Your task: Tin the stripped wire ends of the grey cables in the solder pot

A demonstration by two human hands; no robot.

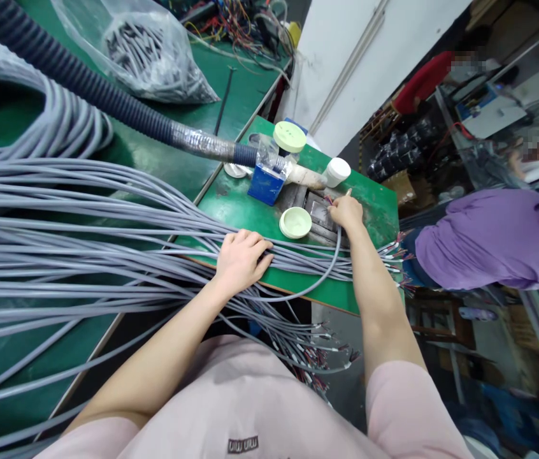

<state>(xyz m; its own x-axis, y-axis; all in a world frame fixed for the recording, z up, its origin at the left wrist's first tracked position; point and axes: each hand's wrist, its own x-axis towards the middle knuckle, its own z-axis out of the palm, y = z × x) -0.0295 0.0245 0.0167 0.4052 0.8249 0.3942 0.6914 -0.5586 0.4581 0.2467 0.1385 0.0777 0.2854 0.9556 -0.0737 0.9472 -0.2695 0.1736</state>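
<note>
My right hand pinches a grey cable close to its end. Reddish wire tips stick out past the fingers, over a small square metal pot with a shiny grey surface. From that hand the cable loops down and back to the left. My left hand is curled over a thick bundle of grey cables on the green board; its fingertips are partly hidden among them. A pale green round tub stands between the hands. Stripped coloured wire ends lie at the board's right edge.
A ribbed black hose ends in a nozzle beside a blue block. Near it stand a white jar and a green lid. A bag of cable pieces lies behind. A person in purple sits at right.
</note>
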